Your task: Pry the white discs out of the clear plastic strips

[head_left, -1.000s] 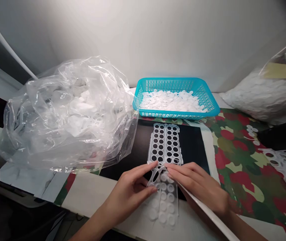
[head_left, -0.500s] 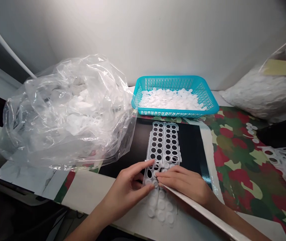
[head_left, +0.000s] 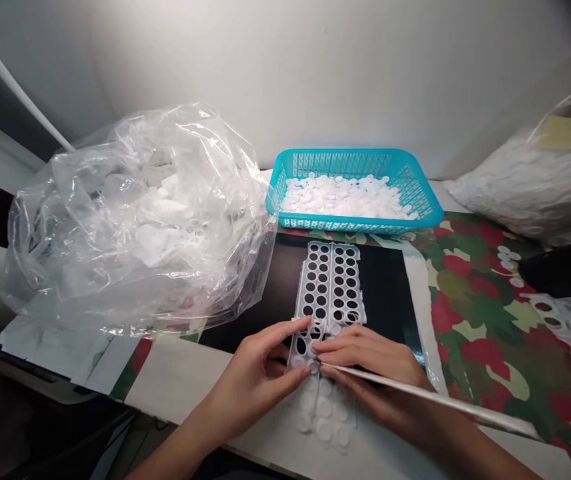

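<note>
Sheet of perforated plastic [head_left: 331, 287] lies on black mat [head_left: 390, 287], left hand [head_left: 253, 367] touching it, fingers parted; right hand [head_left: 378, 350] pinches a white rod [head_left: 440, 398] whose poorly visible tip could tear the sheet if overpressed.

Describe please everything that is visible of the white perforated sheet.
The white sheet looks like thin, translucent plastic. Its far part, with four columns of round holes, lies on the black board. Nearer, it looks uneven, with round discs. The left hand touches its left side; the right hand partly covers its right.
</note>
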Tool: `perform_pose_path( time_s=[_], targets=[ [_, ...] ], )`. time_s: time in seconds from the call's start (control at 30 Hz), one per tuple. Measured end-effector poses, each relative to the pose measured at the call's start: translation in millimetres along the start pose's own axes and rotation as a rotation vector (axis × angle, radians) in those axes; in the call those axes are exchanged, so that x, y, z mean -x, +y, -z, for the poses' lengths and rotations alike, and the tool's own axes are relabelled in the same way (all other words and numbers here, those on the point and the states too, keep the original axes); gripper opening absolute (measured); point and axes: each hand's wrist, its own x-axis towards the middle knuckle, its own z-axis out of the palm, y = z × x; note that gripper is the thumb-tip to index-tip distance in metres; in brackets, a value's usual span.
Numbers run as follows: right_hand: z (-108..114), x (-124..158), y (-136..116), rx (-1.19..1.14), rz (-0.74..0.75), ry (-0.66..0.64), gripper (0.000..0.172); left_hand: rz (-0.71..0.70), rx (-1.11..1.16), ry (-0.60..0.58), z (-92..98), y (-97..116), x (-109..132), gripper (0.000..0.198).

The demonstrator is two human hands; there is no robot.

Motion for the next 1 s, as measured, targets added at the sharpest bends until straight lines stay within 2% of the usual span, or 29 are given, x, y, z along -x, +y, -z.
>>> perform_pose_path(
  time_s=[0.33,0.57,0.7,0.87,1.0],
  targets=[
    [-10.4,2.1,3.9,0.235,0.127,0.059,0.014,-0.048,-0.012,-0.003,1.1,0.2,2.2,0.049],
    [-16.8,9.6,5.1,0.267,0.057,0.057,0.018,-0.158,-0.034,0.018,0.7,-4.5,10.3,0.048],
    [-12.6,8.2,-1.2,0.215,0.078,0.112,0.018,-0.133,-0.029,0.034,1.3,-3.3,10.6,0.050],
    [-1.6,3.4,-9.8,0.105,0.017,0.110,0.017,-0.056,-0.010,0.061,0.9,-4.9,8.5,0.047],
    [7.3,1.7,-4.7,0.171,-0.064,0.160,0.013,-0.006,0.046,0.037,-0.4,-4.5,8.0,0.047]
  ],
)
